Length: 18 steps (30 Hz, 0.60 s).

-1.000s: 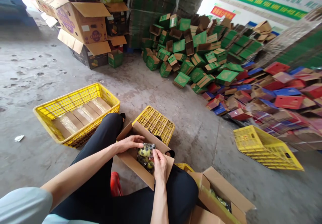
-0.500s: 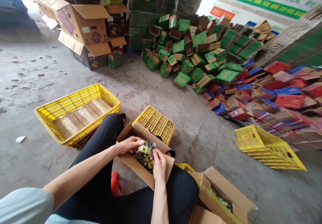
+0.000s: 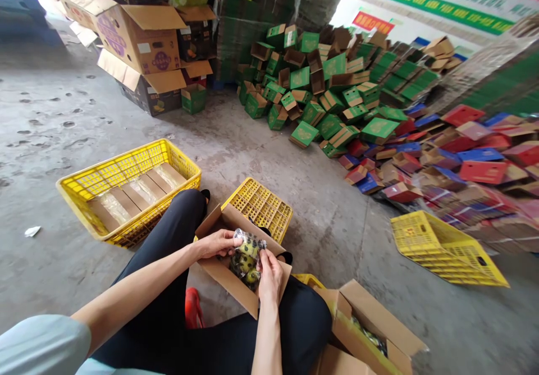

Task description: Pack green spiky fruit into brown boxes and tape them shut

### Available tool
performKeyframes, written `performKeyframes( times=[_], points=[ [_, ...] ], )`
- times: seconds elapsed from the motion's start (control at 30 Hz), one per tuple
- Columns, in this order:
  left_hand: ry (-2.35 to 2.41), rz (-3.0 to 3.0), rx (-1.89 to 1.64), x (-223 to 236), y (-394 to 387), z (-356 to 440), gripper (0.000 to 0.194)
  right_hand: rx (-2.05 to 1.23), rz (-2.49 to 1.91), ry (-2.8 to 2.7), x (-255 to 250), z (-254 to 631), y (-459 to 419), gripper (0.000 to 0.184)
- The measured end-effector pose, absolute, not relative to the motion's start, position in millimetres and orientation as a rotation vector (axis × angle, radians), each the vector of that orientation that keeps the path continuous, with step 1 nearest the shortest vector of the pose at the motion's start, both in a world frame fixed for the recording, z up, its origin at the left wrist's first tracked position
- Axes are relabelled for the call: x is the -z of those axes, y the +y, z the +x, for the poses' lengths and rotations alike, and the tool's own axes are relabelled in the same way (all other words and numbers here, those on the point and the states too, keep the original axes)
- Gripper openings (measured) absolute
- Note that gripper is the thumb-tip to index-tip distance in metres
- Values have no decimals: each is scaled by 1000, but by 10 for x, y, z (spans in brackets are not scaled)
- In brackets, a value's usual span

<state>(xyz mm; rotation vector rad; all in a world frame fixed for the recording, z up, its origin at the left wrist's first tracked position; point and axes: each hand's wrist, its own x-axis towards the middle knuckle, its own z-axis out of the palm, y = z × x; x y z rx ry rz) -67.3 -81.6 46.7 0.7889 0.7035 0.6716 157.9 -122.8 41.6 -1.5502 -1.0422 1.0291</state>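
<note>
Between my two hands I hold a yellow-green fruit in a clear, dark-spotted plastic wrapper (image 3: 251,246). My left hand (image 3: 217,244) pinches the wrapper's left end, and my right hand (image 3: 270,271) pinches its right end. Just beneath is an open cardboard box (image 3: 229,282) between my knees, with more wrapped fruits (image 3: 243,267) inside. The exact kind of fruit cannot be made out.
A yellow crate (image 3: 126,167) with taped cartons stands left; an upturned yellow crate (image 3: 261,204) lies ahead. At right are an open carton (image 3: 374,313) holding wrapped fruits and another yellow crate (image 3: 446,251). Green boxes (image 3: 305,133) and red and blue boxes (image 3: 484,170) lie heaped behind.
My right hand has shifted slightly right and up, and the wrapper now looks more stretched between my hands. The box has stayed in place.
</note>
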Motion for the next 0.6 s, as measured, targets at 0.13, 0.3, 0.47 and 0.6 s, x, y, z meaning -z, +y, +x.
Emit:
performKeyframes(
  times=[0.13,0.3,0.47,0.6],
  points=[
    [692,778,-668,-436,-817,-703,64,-1172,-1509,-921,-410,1585,-1248,50],
    [726,686,-675,-411,-841,-723,71,-1156,-1514,-891,-406,1611,-1233,53],
    [744,503,-690,-442,-819,-713,78,-1103,-1413,-892,-411,1616,-1205,43],
    [811,413,-730,-426,-791,-703,72,-1075,-1376,-1026,-448,1602,-1235,32]
  ],
)
